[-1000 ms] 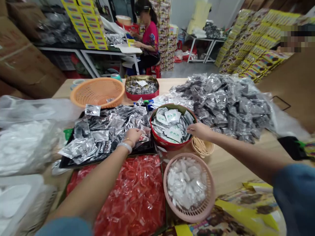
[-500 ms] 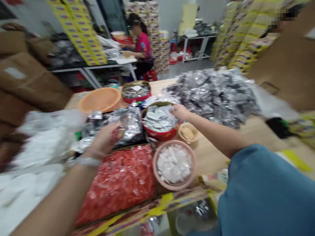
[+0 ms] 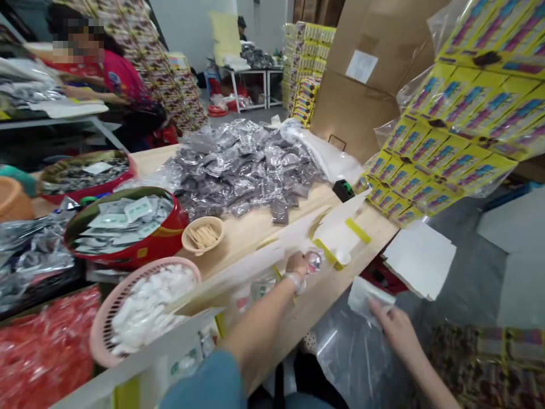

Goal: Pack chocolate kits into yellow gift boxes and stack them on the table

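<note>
My left hand (image 3: 297,266) reaches over a row of open white boxes and is closed on a small shiny packet (image 3: 314,261) with some pink on it. Just beyond it lies an open white box (image 3: 340,227) with yellow edges and a small white round thing at its near corner. Low at the right, my right hand (image 3: 394,326) pinches a flat white packet (image 3: 367,299) above the floor, beside the table edge. Nearer me, another open box (image 3: 128,392) contains white packets with green print. Motion blurs both hands a little.
A pink basket (image 3: 102,329) of white packets, a small bowl (image 3: 219,227) of wooden sticks and a red tin (image 3: 170,221) of sachets stand at left. Grey packets (image 3: 251,159) are heaped behind. Yellow cartons (image 3: 451,113) lean at right, above white sheets (image 3: 419,258). A co-worker (image 3: 125,79) sits far left.
The view has swung right. My left hand has left the silver packets and now holds a shiny packet over the boxes. My right hand has moved from the red tin, now holding a white packet.
</note>
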A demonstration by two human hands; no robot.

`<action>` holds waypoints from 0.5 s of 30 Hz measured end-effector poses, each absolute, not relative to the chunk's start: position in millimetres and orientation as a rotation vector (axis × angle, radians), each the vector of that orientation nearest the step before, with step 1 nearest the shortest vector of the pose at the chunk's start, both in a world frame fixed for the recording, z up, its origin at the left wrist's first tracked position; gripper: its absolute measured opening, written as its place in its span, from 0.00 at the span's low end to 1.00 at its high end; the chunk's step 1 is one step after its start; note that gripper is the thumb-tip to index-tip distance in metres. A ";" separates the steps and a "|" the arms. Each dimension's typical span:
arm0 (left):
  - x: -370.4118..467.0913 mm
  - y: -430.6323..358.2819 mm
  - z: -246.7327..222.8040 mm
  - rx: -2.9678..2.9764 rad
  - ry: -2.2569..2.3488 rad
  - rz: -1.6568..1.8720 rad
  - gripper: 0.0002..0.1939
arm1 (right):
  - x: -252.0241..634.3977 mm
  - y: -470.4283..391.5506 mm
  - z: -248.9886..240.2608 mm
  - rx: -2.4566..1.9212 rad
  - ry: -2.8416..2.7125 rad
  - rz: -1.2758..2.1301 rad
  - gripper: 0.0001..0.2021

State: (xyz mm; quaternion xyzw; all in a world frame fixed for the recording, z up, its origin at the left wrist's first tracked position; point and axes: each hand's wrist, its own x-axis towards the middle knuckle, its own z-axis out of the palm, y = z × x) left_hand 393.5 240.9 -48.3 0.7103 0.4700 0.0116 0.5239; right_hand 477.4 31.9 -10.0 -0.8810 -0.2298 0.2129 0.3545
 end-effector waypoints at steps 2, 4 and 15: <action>410.8 248.7 -64.2 1.738 1.160 0.032 0.15 | 473.7 30.4 -21.9 -2.330 -0.812 0.557 0.23; 408.1 248.1 -65.2 1.796 1.183 0.053 0.18 | 473.4 54.3 -22.9 -2.389 -1.125 0.564 0.20; 72.3 298.4 101.1 1.672 1.371 0.438 0.18 | 474.5 198.4 -91.7 -2.575 -2.058 0.833 0.33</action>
